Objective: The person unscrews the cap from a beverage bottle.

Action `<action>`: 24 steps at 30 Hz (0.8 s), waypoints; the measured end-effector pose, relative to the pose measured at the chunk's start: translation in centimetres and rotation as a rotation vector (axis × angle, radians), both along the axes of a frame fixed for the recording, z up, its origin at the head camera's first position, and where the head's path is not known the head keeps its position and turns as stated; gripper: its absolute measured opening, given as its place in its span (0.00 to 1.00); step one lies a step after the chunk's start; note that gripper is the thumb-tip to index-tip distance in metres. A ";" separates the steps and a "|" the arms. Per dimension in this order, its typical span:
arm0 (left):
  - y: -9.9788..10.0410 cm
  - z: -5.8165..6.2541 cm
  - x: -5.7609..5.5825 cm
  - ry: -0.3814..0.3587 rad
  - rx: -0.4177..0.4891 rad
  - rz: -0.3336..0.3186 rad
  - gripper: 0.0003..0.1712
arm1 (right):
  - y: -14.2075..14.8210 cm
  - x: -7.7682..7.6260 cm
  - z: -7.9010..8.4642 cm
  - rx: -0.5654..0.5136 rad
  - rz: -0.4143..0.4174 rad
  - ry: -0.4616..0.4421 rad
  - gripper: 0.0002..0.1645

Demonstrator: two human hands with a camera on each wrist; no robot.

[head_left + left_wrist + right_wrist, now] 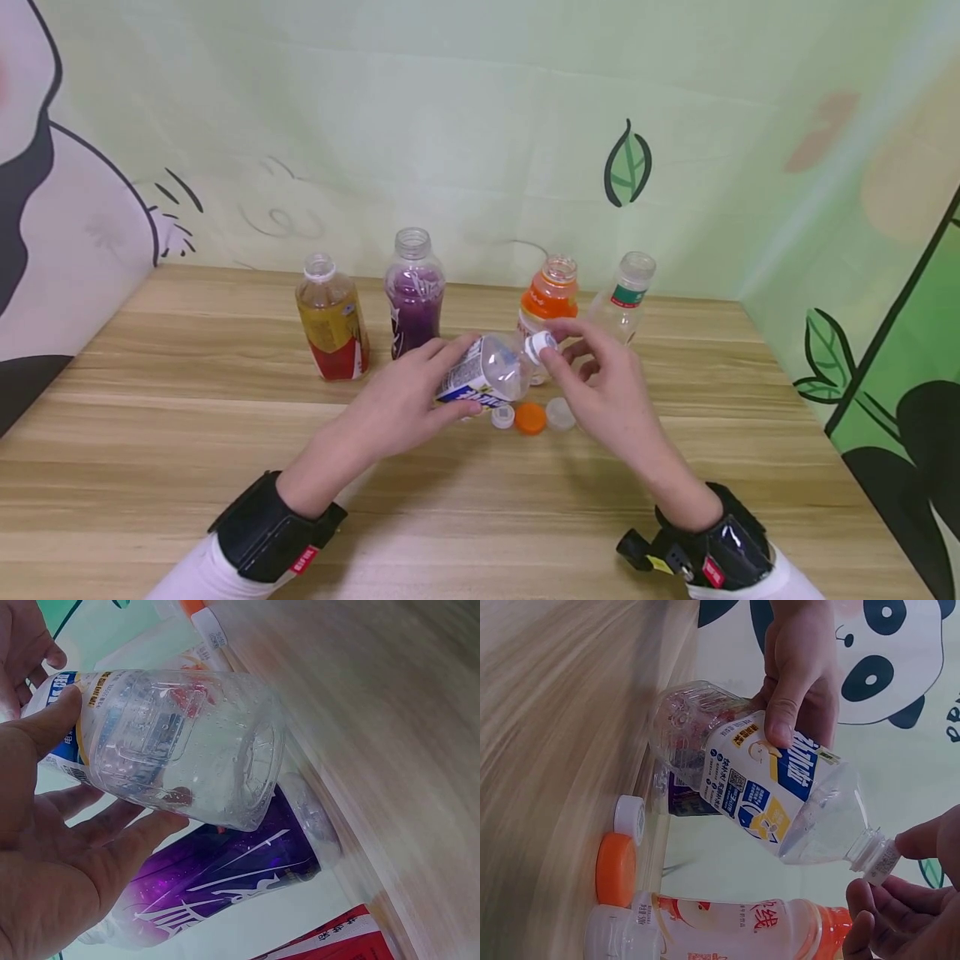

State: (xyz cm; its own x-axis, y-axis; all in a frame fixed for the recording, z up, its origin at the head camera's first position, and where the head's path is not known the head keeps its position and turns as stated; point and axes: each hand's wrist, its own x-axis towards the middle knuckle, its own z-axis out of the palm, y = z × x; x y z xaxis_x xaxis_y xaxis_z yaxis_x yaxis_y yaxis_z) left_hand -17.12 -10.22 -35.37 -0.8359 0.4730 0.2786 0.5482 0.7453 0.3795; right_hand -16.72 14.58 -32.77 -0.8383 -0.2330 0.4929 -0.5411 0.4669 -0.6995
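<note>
My left hand (408,392) grips a clear plastic bottle (504,367) with a white, blue and yellow label, tilted with its neck to the right. In the left wrist view the bottle's base (259,761) points away from the palm, and the body looks drained apart from small drops. Thumb and fingers of my right hand (607,379) pinch a white cap (883,862) at the bottle's neck. Beneath the bottle, a white cap (629,817), an orange cap (531,419) and a translucent cap (560,413) lie in a row on the table.
Uncapped bottles stand at the back of the wooden table (450,517): a yellow and red one (330,333), a purple one (415,304), an orange-topped one (551,296) and a clear one with a green band (627,296). A printed cloth backdrop (480,150) rises behind them.
</note>
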 end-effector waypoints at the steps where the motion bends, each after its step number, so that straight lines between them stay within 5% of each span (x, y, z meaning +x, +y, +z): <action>1: 0.0 0.0 0.0 0.000 0.000 -0.001 0.46 | 0.0 0.0 0.0 0.002 -0.003 -0.002 0.16; 24: 0.0 -0.1 0.0 0.009 0.007 -0.004 0.46 | 0.1 0.0 0.1 0.024 0.017 0.008 0.15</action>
State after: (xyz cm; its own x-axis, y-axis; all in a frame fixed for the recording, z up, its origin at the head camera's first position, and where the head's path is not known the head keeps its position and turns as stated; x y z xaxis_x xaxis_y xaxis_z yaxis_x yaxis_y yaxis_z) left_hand -17.15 -10.23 -35.46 -0.8317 0.4741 0.2891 0.5542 0.7408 0.3795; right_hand -16.74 14.66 -32.67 -0.8300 -0.2593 0.4938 -0.5548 0.4741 -0.6837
